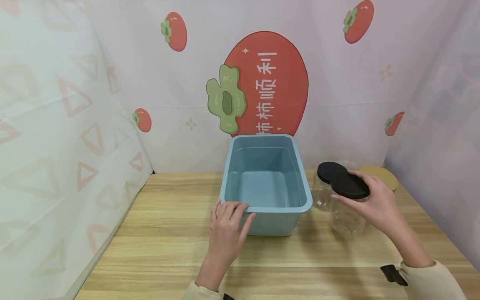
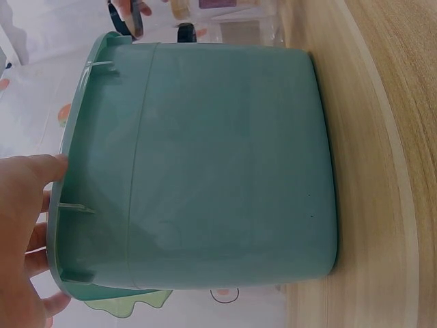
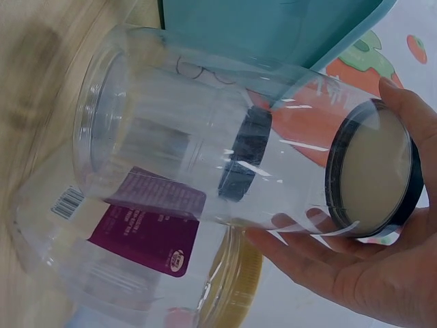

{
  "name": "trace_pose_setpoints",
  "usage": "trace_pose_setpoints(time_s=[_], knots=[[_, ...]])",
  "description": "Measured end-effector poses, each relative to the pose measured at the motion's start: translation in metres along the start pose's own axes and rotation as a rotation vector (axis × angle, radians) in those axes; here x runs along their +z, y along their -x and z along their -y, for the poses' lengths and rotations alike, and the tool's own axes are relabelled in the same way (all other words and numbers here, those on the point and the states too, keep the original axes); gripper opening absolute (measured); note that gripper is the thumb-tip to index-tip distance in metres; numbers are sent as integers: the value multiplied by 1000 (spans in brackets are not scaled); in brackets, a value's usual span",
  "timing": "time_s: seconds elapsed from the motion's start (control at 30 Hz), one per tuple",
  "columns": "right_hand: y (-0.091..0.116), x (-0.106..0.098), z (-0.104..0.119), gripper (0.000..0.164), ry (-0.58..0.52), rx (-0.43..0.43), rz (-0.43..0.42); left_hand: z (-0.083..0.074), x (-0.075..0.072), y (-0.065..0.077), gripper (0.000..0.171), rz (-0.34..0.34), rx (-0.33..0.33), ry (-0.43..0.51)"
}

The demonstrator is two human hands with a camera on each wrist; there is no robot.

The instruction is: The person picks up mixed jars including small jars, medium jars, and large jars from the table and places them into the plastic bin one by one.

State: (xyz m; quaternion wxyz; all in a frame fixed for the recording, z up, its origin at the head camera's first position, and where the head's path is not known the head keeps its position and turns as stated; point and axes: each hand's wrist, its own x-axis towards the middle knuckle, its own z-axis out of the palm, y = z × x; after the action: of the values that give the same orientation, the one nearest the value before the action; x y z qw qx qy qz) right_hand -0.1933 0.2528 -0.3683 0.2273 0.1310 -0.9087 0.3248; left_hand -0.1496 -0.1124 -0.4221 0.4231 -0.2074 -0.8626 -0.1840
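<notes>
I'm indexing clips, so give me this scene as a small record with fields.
Left hand: grips the near rim of the blue bin
Right hand: holds a clear jar by its black lid
Other jars: a black-lidded jar, a yellow-lidded jar
Surface: wood-grain table
Backdrop: pale sheet printed with red fruit

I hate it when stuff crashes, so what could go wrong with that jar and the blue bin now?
The right hand grips the clear jar by its black lid, so it might slip, or the lid might come loose. The other black-lidded jar is close by and could get knocked. The left hand holds the blue bin at its near rim, so a tug might make it slide.
</notes>
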Motion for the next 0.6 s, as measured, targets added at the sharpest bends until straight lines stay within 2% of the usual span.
trace_pose_setpoints(time_s=[0.6], knots=[[-10, -7, 5, 79, 47, -17, 26, 0, -2, -1, 27, 4, 7, -13]])
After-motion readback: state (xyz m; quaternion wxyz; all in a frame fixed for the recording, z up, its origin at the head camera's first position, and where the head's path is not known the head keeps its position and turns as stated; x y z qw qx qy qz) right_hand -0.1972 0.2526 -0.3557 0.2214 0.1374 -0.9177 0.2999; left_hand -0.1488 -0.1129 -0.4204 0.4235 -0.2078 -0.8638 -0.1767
